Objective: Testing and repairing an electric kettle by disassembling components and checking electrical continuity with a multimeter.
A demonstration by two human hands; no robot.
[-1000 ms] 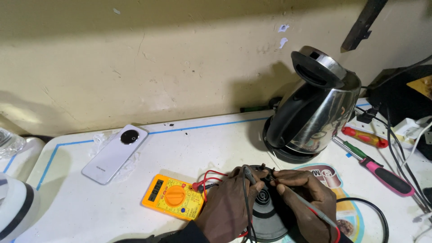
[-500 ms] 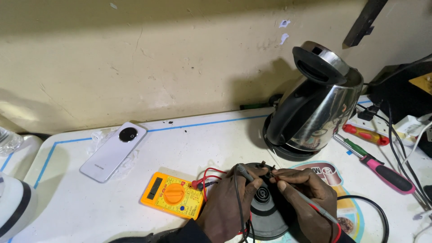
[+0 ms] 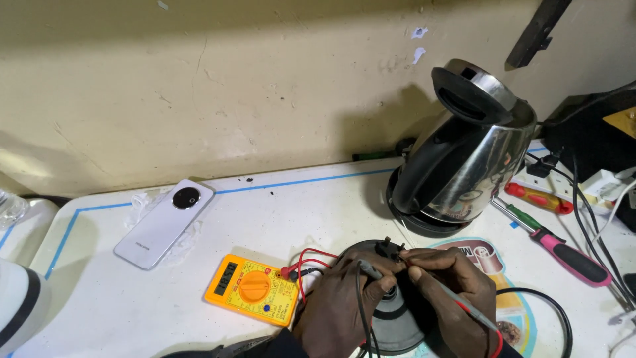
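Observation:
My left hand pinches a black test probe and my right hand pinches a red one. Both probe tips meet at a small black plug on the rim of a round black kettle base that lies under my hands. Red and black leads run left to a yellow multimeter with an orange dial, lying flat on the white table. A steel kettle with its black lid raised stands behind my right hand.
A white phone lies face down at the left. Screwdrivers with red and pink-black handles lie right of the kettle, near cables and a white adapter. A black cord loops at the lower right. A beige wall runs behind.
The view has shifted a little, so the table contents sit slightly lower and left. My hands keep the probes on the plug, with hardly any movement.

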